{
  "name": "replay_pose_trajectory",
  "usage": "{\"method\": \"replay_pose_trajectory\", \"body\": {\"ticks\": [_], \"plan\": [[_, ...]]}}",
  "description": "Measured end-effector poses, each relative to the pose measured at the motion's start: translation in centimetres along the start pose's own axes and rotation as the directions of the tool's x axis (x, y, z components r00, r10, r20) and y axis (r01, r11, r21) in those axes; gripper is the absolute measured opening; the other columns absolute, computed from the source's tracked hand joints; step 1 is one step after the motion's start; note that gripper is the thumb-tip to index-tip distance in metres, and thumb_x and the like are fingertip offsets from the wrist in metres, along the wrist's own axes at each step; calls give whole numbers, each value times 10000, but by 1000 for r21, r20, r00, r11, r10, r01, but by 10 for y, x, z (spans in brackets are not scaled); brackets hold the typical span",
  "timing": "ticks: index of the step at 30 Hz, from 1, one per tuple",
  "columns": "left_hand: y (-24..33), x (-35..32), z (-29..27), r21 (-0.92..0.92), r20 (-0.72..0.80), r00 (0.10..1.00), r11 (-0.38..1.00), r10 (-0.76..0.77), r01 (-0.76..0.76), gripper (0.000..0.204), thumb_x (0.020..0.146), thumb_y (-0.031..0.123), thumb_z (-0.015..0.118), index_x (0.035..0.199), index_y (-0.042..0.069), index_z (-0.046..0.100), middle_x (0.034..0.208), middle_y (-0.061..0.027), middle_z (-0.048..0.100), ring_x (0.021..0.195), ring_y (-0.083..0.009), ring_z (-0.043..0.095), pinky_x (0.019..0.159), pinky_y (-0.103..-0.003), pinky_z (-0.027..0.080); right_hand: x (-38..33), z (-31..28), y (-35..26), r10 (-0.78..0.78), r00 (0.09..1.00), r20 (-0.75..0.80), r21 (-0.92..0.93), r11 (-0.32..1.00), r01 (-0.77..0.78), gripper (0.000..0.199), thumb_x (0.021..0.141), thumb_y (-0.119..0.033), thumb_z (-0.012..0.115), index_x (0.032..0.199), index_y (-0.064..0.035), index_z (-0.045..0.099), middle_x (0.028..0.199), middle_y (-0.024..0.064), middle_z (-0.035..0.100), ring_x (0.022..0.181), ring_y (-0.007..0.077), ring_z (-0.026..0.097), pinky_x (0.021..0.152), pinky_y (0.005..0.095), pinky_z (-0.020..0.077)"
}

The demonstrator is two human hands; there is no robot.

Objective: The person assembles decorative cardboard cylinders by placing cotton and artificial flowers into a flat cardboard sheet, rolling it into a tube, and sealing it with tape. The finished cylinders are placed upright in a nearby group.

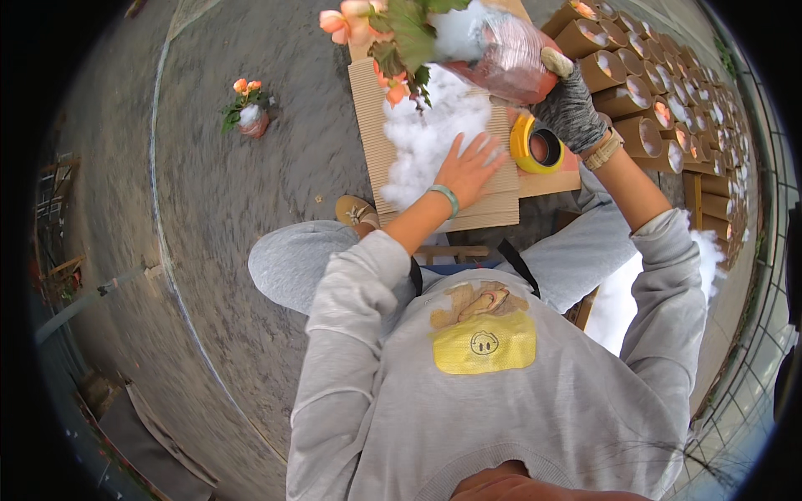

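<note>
My right hand (572, 108), in a grey knitted glove, grips the base of a reddish-brown flowerpot (522, 63) wrapped in clear plastic. The potted begonia lies tipped sideways in the air, its green leaves (411, 37) and peach flowers pointing left. White fluffy stuffing (459, 32) covers the pot's mouth. My bare left hand (472, 171) has its fingers spread over corrugated cardboard (480, 213), at the edge of a heap of white stuffing (426, 138). Between my hands sits a yellow roll of tape (524, 144) with a dark core.
Another potted begonia (252, 125) stands on the grey ground to the left. Rows of brown cardboard tubes (606, 71) are stacked at the right, some with flowers inside. More white stuffing (614, 305) lies beside my right leg. My sandalled foot (357, 209) is near the cardboard.
</note>
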State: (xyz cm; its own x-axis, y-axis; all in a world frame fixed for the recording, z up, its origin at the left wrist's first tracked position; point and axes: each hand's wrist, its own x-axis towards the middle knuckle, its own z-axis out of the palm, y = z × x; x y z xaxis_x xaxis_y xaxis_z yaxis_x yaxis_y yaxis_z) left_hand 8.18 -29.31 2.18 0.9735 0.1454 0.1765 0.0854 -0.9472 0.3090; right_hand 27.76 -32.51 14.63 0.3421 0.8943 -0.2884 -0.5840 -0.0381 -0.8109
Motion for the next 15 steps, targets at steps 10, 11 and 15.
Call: {"method": "replay_pose_trajectory", "body": {"ticks": [10, 11, 15], "plan": [[16, -43, 21, -164, -40, 998, 985, 51, -57, 611, 668, 173, 669, 1223, 18, 468, 1347, -177, 381, 1259, -335, 362, 1054, -454, 280, 27, -55, 90, 507, 840, -193, 39, 860, -509, 383, 790, -270, 670, 1093, -76, 539, 1036, 111, 621, 947, 233, 612, 808, 381, 519], [27, -37, 13, -225, -99, 991, 968, 93, -114, 647, 667, 158, 663, 1256, 17, 437, 1364, -182, 362, 1276, -340, 340, 1060, -456, 269, 32, -59, 99, 540, 803, -251, 9, 831, -556, 328, 804, -284, 652, 1049, -80, 574, 1010, 105, 631, 930, 221, 617, 817, 353, 506], [44, 20, -4, -203, -232, 959, 973, -160, 114, 759, 660, 105, 640, 1349, 17, 334, 1386, -206, 336, 1301, -365, 305, 1071, -455, 254, 36, -68, 113, 492, 797, -350, 21, 855, -519, 372, 787, -381, 672, 1041, -121, 591, 984, 64, 638, 788, 194, 599, 712, 363, 486]]}}
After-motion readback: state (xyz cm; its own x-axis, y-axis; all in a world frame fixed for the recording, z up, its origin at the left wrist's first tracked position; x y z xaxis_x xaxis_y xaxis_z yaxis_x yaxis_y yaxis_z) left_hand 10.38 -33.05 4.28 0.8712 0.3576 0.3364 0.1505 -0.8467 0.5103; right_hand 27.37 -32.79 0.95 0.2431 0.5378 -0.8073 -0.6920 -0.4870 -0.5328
